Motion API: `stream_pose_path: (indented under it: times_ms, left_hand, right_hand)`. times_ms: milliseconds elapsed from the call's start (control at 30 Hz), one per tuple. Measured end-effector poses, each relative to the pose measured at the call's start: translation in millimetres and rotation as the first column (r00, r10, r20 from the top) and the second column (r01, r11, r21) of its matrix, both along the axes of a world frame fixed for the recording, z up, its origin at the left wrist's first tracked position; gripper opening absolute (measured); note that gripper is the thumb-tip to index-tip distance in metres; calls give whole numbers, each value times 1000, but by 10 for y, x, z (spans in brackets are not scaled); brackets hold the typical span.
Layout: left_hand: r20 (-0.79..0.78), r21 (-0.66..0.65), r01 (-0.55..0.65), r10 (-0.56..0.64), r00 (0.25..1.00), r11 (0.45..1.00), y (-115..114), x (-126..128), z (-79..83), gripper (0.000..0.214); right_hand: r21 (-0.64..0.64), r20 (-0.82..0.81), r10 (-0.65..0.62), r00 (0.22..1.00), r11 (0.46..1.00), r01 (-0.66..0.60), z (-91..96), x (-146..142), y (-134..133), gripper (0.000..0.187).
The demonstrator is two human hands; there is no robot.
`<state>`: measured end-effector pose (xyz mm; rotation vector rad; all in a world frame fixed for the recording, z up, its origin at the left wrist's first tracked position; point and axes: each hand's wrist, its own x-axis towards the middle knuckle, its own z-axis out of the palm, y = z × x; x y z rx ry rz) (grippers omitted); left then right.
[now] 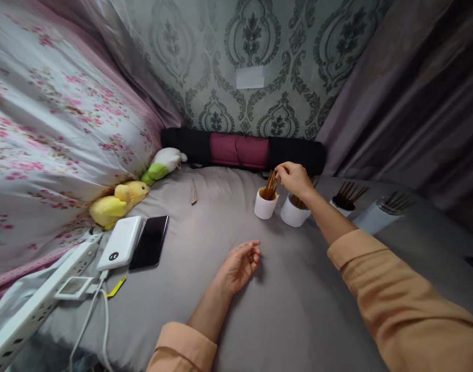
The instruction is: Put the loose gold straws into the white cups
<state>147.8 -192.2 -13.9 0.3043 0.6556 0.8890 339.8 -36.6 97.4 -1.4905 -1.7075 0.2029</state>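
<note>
My right hand (294, 178) reaches over the cups, its thumb and fingertips pinched at the top of a thin brown stick. That stick is among several thin brown sticks (269, 189) standing in a white cup (265, 207) with a yellow inside. Just below my right wrist is a second white cup (294, 213), its contents partly covered by the hand. My left hand (241, 264) rests on the grey sheet (283, 299) nearer to me, palm turned up, fingers loosely curled and apart, with nothing in it.
Further right stand a dark-filled cup (342, 205) and a tilted-looking pale container (378, 217), both with sticks. A short bent brown piece (194, 195) lies left of centre. A phone (149, 243), power bank (120, 243), power strip (38, 299) and plush toys (118, 203) line the left.
</note>
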Motion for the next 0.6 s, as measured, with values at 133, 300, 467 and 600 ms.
stream_pose_path:
  times_ms: [133, 300, 467, 600]
  left_hand:
    - [0, -6, -2, 2, 1000, 1000, 1, 3, -3, 17]
    - [4, 2, 1, -1, 1000, 1000, 1, 2, -19, 18]
    - [2, -1, 1, -1, 1000, 1000, 0, -2, -17, 18]
    - [2, 0, 6, -6, 1000, 1000, 0, 2, -13, 18]
  right_hand:
    - [-5, 35, -6, 999, 1000, 6, -36, -13, -7, 22]
    - [14, 125, -43, 991, 999, 42, -64, -28, -23, 25]
    - [51, 169, -97, 981, 995, 90, -121, -11, 6, 27]
    - [75, 163, -134, 977, 990, 124, -149, 20, 13, 27]
